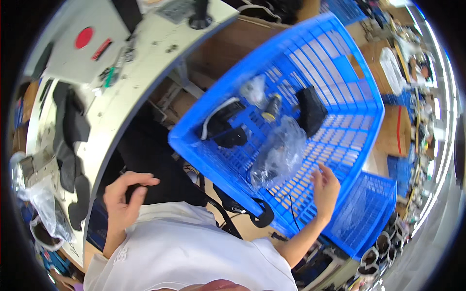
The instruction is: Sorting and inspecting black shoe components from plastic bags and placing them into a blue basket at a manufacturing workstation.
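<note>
A big blue plastic basket (213, 170) stands tilted in front of me to the right. Inside lie a clear plastic bag (280, 154), a black item (311, 110), a small black-and-yellow object (272, 107), crumpled clear plastic (253, 91) and dark pieces with a white strip (227, 127). My right hand (324, 190) reaches over the basket's right part, near the clear bag but apart from it, fingers loosely spread and holding nothing. Above my lap, beside the table edge, hovers my left hand (124, 198), thumb and fingers apart with nothing between them.
To the left, a pale worktable (145, 68) carries black flat pieces (70, 136), a grey machine cover (80, 51) and a black stand (200, 20). More blue baskets (364, 208) are stacked at right, near cardboard boxes (392, 131). A black strap (262, 216) hangs by the basket.
</note>
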`<state>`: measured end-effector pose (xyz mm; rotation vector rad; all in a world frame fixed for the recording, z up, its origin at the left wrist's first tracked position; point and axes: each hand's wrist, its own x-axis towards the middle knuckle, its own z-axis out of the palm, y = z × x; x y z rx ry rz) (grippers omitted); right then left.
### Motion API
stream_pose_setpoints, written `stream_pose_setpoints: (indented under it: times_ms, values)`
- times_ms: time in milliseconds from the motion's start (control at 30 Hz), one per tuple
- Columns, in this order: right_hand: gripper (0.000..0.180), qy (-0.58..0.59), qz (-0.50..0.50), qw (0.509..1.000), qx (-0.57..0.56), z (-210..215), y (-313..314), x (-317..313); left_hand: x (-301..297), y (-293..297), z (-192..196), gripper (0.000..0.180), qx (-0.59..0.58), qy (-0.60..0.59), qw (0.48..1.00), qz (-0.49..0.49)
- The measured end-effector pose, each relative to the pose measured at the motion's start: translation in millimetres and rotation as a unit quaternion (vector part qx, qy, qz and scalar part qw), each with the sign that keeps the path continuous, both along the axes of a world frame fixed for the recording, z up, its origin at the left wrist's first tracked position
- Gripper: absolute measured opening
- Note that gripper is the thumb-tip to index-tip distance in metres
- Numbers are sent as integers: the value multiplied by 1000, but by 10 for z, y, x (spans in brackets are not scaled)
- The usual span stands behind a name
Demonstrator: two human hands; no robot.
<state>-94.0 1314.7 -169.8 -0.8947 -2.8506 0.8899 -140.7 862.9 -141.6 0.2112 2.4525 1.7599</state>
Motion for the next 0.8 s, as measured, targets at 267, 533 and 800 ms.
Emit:
stream_pose_setpoints:
  times_ms: [267, 533, 800]
  values:
    - [25, 154, -87, 984, 29, 308, -876, 645, 658, -1433, 214, 25, -51, 129, 989, -59]
    - [26, 314, 178, 933, 12, 1449, -4427, 1040, 2013, -2993, 506, 21, -31, 192, 980, 43]
    - [24, 178, 541, 802, -180, 835, -6903, 1636, 3352, -4404, 289, 28, -191, 236, 889, 343]
